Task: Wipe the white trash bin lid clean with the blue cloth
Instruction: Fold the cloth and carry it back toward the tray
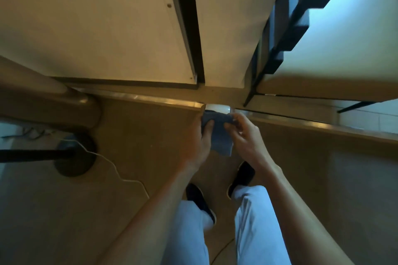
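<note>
Brown floor (150, 135) carries a lamp base, a cord, a small bin and two dark shoes.

A round dark base (75, 157) sits at nine o'clock with a white cord (120, 176) trailing from it toward six. The white bin (216, 108) stands at the floor's twelve o'clock edge against a pale threshold strip (163, 101). Two dark shoes (199, 200) are planted near the centre, toward six o'clock.

The blue cloth (219, 133) hangs folded and limp, held up in the air; just beyond its upper edge shows a sliver of the white trash bin lid (216, 108), low by the wall.
</note>
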A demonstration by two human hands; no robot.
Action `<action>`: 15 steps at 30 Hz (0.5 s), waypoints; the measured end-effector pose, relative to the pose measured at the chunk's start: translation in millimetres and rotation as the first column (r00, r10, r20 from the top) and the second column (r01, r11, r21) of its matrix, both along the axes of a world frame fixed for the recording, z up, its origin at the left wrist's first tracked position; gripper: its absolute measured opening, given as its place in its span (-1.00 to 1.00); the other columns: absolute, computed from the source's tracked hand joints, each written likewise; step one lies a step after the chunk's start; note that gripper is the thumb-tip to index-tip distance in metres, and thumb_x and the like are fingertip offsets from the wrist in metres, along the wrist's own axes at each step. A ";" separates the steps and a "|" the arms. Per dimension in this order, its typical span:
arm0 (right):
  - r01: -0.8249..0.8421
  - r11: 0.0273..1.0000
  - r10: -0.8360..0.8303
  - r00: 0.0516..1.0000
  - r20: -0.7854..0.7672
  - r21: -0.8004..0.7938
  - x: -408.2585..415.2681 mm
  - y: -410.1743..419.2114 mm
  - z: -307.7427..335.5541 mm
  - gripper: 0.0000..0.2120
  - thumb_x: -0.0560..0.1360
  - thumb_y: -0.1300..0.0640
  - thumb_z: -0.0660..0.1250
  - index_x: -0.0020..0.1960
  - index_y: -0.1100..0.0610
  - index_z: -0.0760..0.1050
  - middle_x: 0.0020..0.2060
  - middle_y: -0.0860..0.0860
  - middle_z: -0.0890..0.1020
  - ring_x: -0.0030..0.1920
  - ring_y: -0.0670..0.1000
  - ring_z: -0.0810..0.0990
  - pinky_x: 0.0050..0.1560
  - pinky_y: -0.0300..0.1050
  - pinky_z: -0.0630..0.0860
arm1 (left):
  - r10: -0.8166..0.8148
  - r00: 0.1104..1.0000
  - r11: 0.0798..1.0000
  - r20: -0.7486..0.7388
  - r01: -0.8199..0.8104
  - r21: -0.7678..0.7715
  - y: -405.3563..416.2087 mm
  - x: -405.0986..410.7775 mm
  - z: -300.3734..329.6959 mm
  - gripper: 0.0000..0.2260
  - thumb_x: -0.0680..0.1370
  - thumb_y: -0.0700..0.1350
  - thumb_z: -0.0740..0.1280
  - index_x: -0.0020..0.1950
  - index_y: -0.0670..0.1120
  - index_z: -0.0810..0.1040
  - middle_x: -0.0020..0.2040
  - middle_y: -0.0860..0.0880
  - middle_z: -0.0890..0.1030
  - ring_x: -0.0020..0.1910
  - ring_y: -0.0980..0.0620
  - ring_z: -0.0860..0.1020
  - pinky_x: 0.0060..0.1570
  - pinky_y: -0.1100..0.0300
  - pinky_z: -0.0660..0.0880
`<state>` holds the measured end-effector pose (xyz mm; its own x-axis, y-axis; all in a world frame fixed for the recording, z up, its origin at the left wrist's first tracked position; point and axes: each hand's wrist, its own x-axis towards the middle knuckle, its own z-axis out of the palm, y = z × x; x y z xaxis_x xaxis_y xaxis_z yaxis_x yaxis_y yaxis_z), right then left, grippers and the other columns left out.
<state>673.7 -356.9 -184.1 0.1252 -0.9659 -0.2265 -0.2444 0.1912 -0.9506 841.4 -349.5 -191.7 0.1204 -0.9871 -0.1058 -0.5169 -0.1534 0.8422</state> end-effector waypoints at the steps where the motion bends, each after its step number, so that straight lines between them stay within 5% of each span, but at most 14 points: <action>1: 0.002 1.000 -0.002 1.000 0.014 -0.012 -1.2 3.4 17.6 -0.85 0.66 0.09 0.30 0.20 -0.11 0.52 -0.01 -0.21 0.64 0.01 -0.17 0.65 -0.16 -0.31 0.57 | -0.002 1.000 1.000 -0.028 0.002 -0.007 4.1 -1.1 17.9 -0.64 0.66 0.22 0.17 0.35 0.06 0.46 0.20 0.09 0.57 0.23 0.14 0.54 0.33 -0.02 0.45; 5: 0.018 0.997 -0.014 0.998 0.059 -0.076 -3.8 12.8 77.6 -0.88 0.67 0.02 0.27 0.20 -0.12 0.50 -0.02 -0.16 0.62 -0.01 -0.09 0.64 -0.18 -0.27 0.57 | -0.005 0.980 0.999 -0.200 -0.003 -0.038 11.2 -9.1 83.9 -0.76 0.67 0.14 0.21 0.28 0.10 0.50 0.13 0.03 0.62 0.13 0.06 0.61 0.19 -0.15 0.54; 11: 0.095 0.962 -0.080 0.994 0.068 -0.257 -1.4 6.7 159.0 -0.87 0.68 0.02 0.23 0.21 -0.06 0.47 -0.04 -0.13 0.62 -0.06 -0.06 0.62 -0.18 -0.23 0.58 | -0.076 0.963 0.989 -0.258 0.041 -0.141 -1.0 -14.3 169.8 -0.84 0.70 0.12 0.22 0.20 0.11 0.52 -0.06 0.11 0.63 -0.12 0.11 0.63 -0.19 0.12 0.57; 15: 0.162 0.920 -0.143 0.987 0.078 -0.356 2.3 3.9 206.3 -0.86 0.69 0.05 0.21 0.22 0.01 0.46 -0.02 -0.18 0.61 -0.02 -0.08 0.63 -0.14 -0.31 0.56 | -0.165 0.958 0.954 -0.235 0.095 -0.284 -12.3 -16.2 217.5 -0.93 0.73 0.02 0.22 0.12 0.18 0.48 -0.08 0.18 0.61 -0.16 0.15 0.62 -0.24 0.30 0.52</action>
